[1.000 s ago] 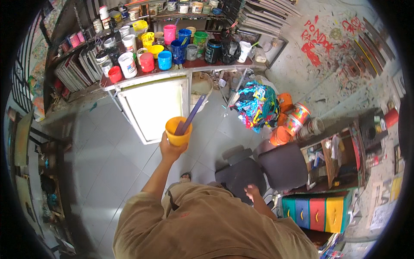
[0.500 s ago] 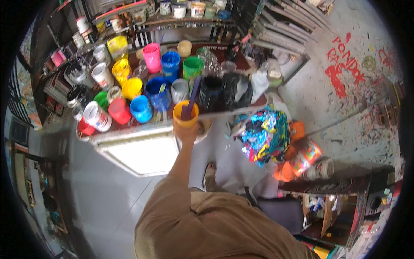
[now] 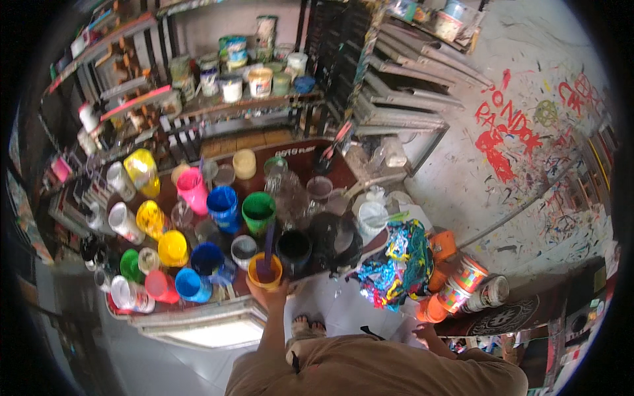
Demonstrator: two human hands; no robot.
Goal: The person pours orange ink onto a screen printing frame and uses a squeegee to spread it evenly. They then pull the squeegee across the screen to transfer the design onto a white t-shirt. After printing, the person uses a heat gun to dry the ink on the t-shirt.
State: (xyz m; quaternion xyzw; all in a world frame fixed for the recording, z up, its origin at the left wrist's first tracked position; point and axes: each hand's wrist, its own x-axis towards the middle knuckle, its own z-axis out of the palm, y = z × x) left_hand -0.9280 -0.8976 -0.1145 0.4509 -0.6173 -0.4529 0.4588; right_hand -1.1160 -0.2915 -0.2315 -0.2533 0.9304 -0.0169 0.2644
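Gripped orange cup (image 3: 266, 277) in left hand (image 3: 269, 294) at front edge of table (image 3: 343, 173), near black tub (image 3: 294, 249); could not tell if resting or raised. Saw purple stick (image 3: 267, 254) in cup. Held right hand (image 3: 426, 332) near orange bucket (image 3: 432, 309), too small to tell open from closed.

The left hand (image 3: 269, 296) grips a yellow cup (image 3: 265, 284) with a purple stick (image 3: 269, 244) inside, at the near edge of the table (image 3: 340, 171). The right hand (image 3: 426, 330) hangs near an orange bucket (image 3: 433, 310). Colored rags (image 3: 396, 267) lie at right.
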